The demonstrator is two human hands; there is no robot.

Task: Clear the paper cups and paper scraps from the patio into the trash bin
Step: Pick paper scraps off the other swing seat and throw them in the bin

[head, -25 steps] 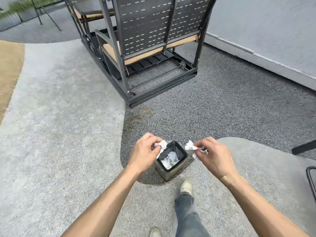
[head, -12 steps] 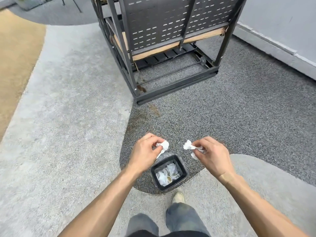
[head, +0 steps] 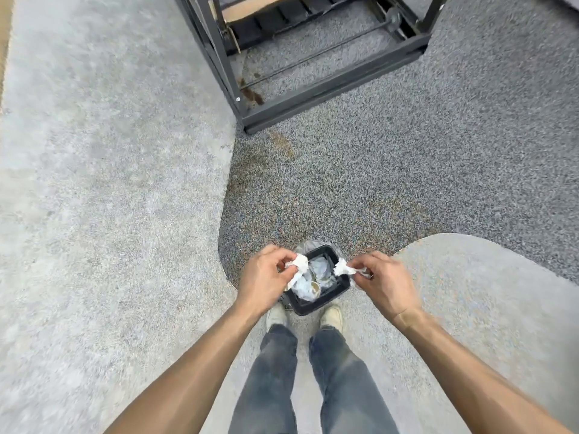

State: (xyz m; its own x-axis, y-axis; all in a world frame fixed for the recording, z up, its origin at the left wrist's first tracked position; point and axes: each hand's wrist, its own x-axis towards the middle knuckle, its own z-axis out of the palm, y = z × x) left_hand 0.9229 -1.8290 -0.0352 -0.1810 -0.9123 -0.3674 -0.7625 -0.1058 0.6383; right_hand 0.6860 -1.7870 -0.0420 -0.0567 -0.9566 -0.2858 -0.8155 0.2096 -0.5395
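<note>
A small black trash bin (head: 336,296) with a clear liner stands on the patio floor right in front of my feet. Crumpled white paper and a paper cup (head: 314,288) lie inside it. My left hand (head: 262,280) pinches a crumpled white paper scrap (head: 299,264) over the bin's left rim. My right hand (head: 383,280) pinches another white paper scrap (head: 342,268) over the bin's right rim. Both scraps hang above the bin's opening.
A dark metal swing-bench frame (head: 329,86) stands on the dark speckled floor ahead. Light grey concrete (head: 109,183) lies to the left, and a rounded light patch (head: 470,308) to the right. My shoes (head: 332,315) flank the bin's near edge.
I have stepped up to the bin and looked further down. Both hands, still pinching their scraps, now hang over the bin's opening instead of beyond it.
</note>
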